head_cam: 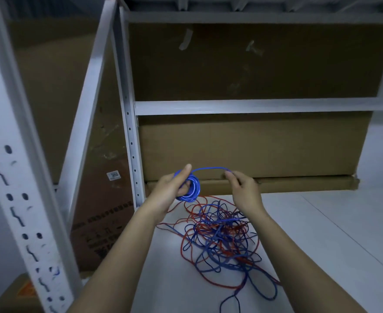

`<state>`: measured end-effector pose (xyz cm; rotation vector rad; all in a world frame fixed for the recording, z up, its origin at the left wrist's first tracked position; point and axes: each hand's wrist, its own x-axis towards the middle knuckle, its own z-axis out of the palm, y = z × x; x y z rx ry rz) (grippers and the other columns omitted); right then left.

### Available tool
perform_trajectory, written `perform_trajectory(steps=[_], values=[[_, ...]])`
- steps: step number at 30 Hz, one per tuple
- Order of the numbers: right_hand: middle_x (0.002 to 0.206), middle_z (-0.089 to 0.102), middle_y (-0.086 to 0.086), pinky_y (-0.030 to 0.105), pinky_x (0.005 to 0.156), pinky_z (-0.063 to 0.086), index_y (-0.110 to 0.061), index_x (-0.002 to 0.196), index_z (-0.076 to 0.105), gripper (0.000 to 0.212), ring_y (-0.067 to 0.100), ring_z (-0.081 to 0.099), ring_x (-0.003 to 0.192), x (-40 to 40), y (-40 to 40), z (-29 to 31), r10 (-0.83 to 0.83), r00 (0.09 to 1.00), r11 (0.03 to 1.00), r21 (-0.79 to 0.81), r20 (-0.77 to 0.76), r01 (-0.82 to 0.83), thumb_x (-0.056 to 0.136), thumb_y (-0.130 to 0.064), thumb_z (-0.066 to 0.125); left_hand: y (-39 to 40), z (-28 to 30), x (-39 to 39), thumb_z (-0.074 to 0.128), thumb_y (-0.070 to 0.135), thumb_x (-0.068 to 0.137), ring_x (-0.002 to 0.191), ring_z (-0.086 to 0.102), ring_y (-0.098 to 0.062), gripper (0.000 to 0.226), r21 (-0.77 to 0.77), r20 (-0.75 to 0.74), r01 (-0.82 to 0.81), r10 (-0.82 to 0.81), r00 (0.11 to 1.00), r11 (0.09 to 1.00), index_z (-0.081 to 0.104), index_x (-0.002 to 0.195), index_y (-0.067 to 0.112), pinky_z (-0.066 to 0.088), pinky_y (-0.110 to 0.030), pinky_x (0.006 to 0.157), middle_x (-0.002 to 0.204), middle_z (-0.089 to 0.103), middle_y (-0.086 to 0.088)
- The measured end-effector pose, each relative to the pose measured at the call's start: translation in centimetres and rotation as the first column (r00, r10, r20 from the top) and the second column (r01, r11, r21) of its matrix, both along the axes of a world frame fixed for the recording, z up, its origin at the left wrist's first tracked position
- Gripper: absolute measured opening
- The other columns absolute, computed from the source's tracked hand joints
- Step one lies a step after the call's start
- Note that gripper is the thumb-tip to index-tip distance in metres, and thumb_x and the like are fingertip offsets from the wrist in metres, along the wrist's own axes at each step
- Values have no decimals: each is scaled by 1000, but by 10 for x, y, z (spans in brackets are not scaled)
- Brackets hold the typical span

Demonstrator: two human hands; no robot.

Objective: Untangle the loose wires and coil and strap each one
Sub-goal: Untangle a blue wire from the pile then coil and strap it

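Hands pinch a blue coil over tangled wires, cardboard boxes and shelf post beside.

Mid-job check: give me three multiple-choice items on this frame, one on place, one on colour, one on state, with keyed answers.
1. Where does the tangled pile lie?
A. on the white surface below the hands
B. on the upper shelf
C. inside a cardboard box

2. What colour is the coil?
A. red
B. blue
C. green

3. What is the right hand doing?
A. resting flat
B. pinching the blue strand that runs to the coil
C. holding a strap

Answers: 1 A, the pile lies spread on the surface; 2 B, the left hand grips blue loops; 3 B, fingertips close on the strand.
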<state>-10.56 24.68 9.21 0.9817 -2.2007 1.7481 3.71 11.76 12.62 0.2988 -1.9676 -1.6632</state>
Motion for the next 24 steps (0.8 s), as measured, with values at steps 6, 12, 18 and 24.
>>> perform_trajectory(steps=[6, 12, 18, 24], values=[[96, 66, 9, 35, 64, 34, -16, 125, 51, 32, 31, 59, 88, 20, -30, -24, 148, 686, 782, 509, -712, 359, 102, -32, 36, 7, 6, -1, 40, 27, 99, 57, 45, -9, 30, 477, -373, 214, -24, 928, 852, 53, 78, 10, 38, -28, 84, 50, 43, 5], [94, 65, 9, 33, 65, 43, -10, 124, 56, 53, 26, 61, 86, 39, -19, -51, 380, 550, 755, 593, -743, 280, 73, -3, 69, -2, -16, -25, 39, 26, 103, 93, 52, -21, 34, 248, -186, -273, 322, 928, 930, 51, 73, 15, 36, -33, 89, 88, 53, -5], [64, 56, 2, 25, 46, 40, -13, 86, 73, 32, 22, 54, 55, 24, 7, -37, 148, 479, 945, 266, -865, 189, 58, -5, 85, -9, -66, -36, 27, 56, 96, 106, 35, -12, 38, -780, 142, -141, 392, 909, 609, 39, 88, 21, 8, -34, 102, 96, 42, 3], [74, 57, 5, 38, 60, 45, -13, 81, 74, 23, 28, 56, 69, -2, 19, -23, -40, 661, 965, 142, -749, 220, 83, -33, 65, 3, -60, -28, 43, 66, 87, 86, 37, -3, 43, -725, 192, 21, 173, 966, 688, 36, 68, 29, 29, -23, 82, 65, 42, 11]])
